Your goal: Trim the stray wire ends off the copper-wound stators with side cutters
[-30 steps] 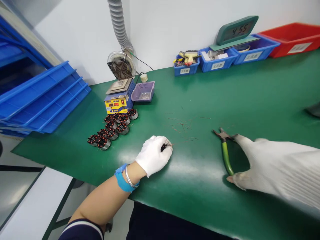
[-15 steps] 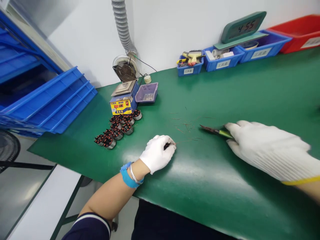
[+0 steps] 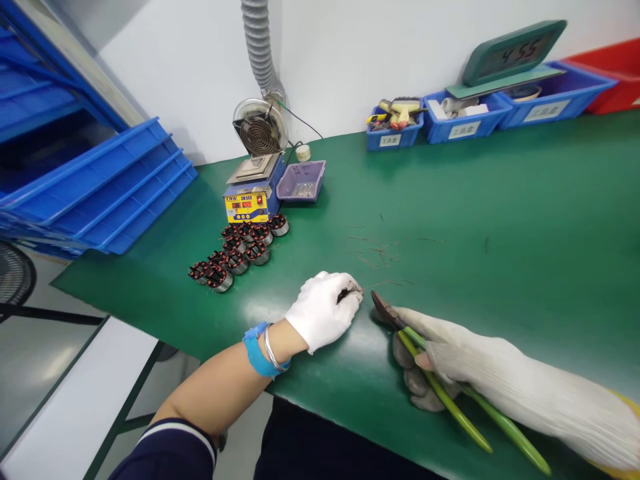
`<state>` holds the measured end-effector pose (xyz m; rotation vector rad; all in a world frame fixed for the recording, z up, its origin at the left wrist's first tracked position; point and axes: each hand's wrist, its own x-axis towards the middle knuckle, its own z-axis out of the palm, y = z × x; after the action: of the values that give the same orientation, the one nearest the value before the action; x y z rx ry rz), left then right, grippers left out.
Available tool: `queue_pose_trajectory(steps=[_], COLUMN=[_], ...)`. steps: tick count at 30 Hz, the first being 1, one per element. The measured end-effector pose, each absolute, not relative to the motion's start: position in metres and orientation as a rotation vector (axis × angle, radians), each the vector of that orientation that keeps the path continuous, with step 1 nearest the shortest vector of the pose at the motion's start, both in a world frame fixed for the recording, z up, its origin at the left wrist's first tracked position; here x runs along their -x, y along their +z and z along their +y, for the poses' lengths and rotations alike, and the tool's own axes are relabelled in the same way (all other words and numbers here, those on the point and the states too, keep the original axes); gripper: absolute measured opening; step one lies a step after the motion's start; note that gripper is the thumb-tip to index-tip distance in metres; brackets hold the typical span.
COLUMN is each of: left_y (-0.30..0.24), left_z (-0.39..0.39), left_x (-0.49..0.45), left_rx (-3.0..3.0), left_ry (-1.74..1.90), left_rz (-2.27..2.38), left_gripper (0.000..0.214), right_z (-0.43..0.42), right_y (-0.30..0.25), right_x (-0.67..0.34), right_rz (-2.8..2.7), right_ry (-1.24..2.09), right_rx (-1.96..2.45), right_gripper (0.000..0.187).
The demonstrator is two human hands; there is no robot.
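Observation:
My left hand point(image 3: 325, 310), in a white glove, rests on the green table with its fingers curled round something dark that is mostly hidden by them. My right hand point(image 3: 445, 360), gloved too, grips diagonal cutters point(image 3: 470, 427) with long green handles. Their dark jaws point(image 3: 385, 310) point toward my left fingertips, a short gap to the right of them. Thin cut wire ends point(image 3: 380, 255) lie scattered beyond both hands. Left of my left hand stand several small motor stators point(image 3: 237, 261) with copper windings, grouped together.
A blue and yellow solder pot point(image 3: 253, 200) stands behind the stators, under a fan with a grey duct point(image 3: 257, 47). Beside it is a purple tray point(image 3: 300, 181). Blue tool boxes point(image 3: 393, 139), a digital clock point(image 3: 515, 53) and a red bin point(image 3: 620, 73) line the wall. Blue crates point(image 3: 100, 193) stand left.
My right hand has moved left and nearer to me, turning so that the cutters' handles show. The jaws are now close to my left hand, which stays curled in place.

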<state>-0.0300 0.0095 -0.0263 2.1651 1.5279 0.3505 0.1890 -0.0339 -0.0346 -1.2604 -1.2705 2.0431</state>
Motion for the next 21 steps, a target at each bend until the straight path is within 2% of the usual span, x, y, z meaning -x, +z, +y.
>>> queue_pose_trajectory(steps=[3,7,10,13,15,18,19,21], left_y=[-0.027,-0.027,-0.027,-0.027,-0.027,-0.024,-0.021,-0.015], left_z=[0.008,0.006,0.005,0.005,0.004,0.004,0.003,0.003], left_x=[0.029,0.028,0.027,0.027,0.025,0.025,0.026,0.03], left_rx=[-2.204,-2.239,-2.265,-2.274,-2.264,-2.13,-2.058,-1.964], left_ry=[0.327,0.296,0.282,0.274,0.272,0.301,0.32,0.337], left_rz=[1.494,1.462,1.459,1.462,1.467,1.516,1.539,1.59], left_gripper=[0.017,0.018,0.019,0.019,0.018,0.014,0.022,0.05], right_z=[-0.032,-0.028,-0.028,-0.027,-0.025,-0.023,-0.023,-0.023], right_y=[-0.039,-0.038,-0.036,-0.032,-0.028,-0.025,-0.026,-0.031], right_x=[-0.184,-0.184,-0.181,-0.178,-0.178,-0.181,-0.184,-0.191], right_rz=[-1.057,-1.115,-1.21,-1.467,-1.613,-1.778,-1.888,-2.162], right_ry=[2.26,2.253,2.199,2.07,1.981,1.841,1.725,1.295], right_rx=[1.251,1.299,1.34,1.398,1.421,1.501,1.572,1.742], right_gripper=[0.103,0.107,0.094,0.06,0.044,0.04,0.043,0.052])
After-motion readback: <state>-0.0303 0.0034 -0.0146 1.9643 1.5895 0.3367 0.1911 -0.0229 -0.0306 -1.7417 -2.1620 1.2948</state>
